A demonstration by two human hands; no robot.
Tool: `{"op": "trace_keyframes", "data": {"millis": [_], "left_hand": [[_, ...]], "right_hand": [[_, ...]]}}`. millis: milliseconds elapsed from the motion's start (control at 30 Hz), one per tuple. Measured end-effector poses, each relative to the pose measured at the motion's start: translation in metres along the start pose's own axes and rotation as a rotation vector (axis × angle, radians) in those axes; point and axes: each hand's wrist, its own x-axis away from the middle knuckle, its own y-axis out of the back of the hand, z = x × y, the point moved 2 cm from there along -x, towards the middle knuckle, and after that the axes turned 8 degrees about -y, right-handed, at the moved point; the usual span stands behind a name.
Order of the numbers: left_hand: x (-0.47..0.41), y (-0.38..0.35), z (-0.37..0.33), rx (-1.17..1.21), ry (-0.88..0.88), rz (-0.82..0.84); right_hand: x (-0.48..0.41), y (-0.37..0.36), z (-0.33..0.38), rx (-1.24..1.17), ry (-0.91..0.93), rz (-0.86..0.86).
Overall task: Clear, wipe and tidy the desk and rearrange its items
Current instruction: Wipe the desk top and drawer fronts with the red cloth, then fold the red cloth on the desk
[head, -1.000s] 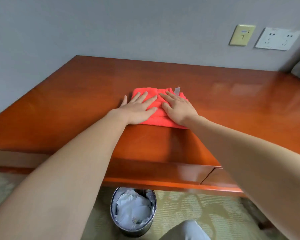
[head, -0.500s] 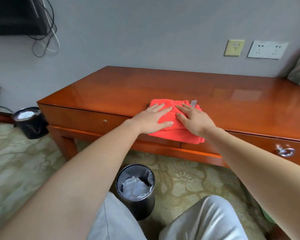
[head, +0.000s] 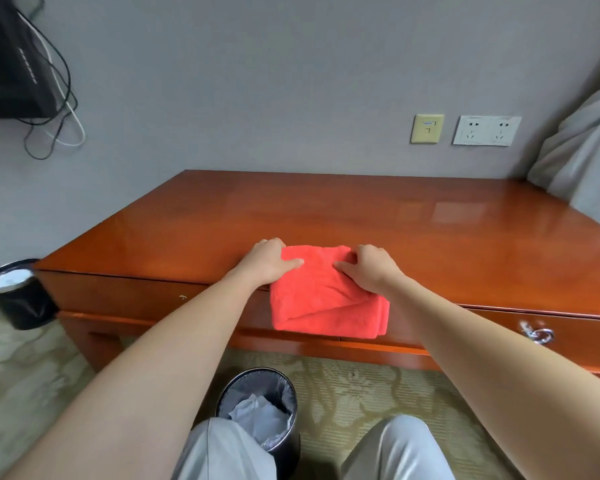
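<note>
At desk (head: 361, 209) front edge, left hand (head: 267, 262) and right hand (head: 373, 269) gripping red cloth (head: 326, 303), its lower half overhanging

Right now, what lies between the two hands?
In the head view, only the folded red cloth: the left hand and right hand grip its top corners at the desk front edge.

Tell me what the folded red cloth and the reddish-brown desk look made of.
Folded red cloth: soft, fuzzy fabric, likely microfibre; matte nap, limp folds draping over the edge. Reddish-brown desk: seemingly wood under glossy varnish; faint grain, mirror-like reflections.
</note>
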Motion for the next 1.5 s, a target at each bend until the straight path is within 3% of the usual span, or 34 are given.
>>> {"op": "trace_keyframes", "data": {"millis": [133, 267, 400, 467, 600, 700, 800, 867, 967, 1167, 1300, 1400, 1500], "left_hand": [[-0.028, 0.016, -0.013, 0.094, -0.104, -0.037], [-0.067, 0.028, -0.027, 0.179, -0.157, -0.192], [-0.090, 0.036, -0.038, 0.173, -0.210, -0.316], [-0.088, 0.035, -0.045, 0.213, -0.304, -0.228], [-0.075, 0.022, -0.058, 0.113, -0.392, 0.229], [-0.076, 0.022, -0.066, 0.491, -0.399, 0.146], [-0.085, 0.038, -0.073, 0.627, -0.394, -0.138], [-0.089, 0.049, -0.076, 0.676, -0.383, -0.201], [-0.097, 0.058, -0.084, 0.859, -0.281, -0.156], [-0.105, 0.091, -0.116, 1.154, -0.233, -0.093], [-0.107, 0.109, -0.136, 1.102, -0.244, -0.027], [-0.106, 0.119, -0.146, 1.122, -0.238, -0.014], [-0.105, 0.120, -0.153, 1.000, -0.337, 0.040]], "right_hand": [[-0.013, 0.015, 0.005, -0.155, -0.064, -0.043], [-0.034, 0.044, 0.000, -0.377, -0.126, -0.203], [-0.061, 0.076, 0.003, -0.659, -0.207, -0.216], [-0.071, 0.085, 0.009, -0.804, -0.272, -0.175], [-0.083, 0.101, 0.027, -1.158, -0.305, -0.072], [-0.080, 0.116, 0.043, -1.294, -0.278, 0.015], [-0.073, 0.129, 0.051, -1.321, -0.227, 0.046], [-0.071, 0.135, 0.048, -1.228, -0.164, 0.054], [-0.069, 0.140, 0.038, -1.055, -0.112, -0.001], [-0.065, 0.153, 0.044, -1.031, 0.035, 0.045], [-0.066, 0.165, 0.057, -0.995, 0.090, -0.065], [-0.076, 0.173, 0.053, -1.039, 0.016, -0.229], [-0.077, 0.179, 0.051, -1.007, -0.022, -0.245]]}}
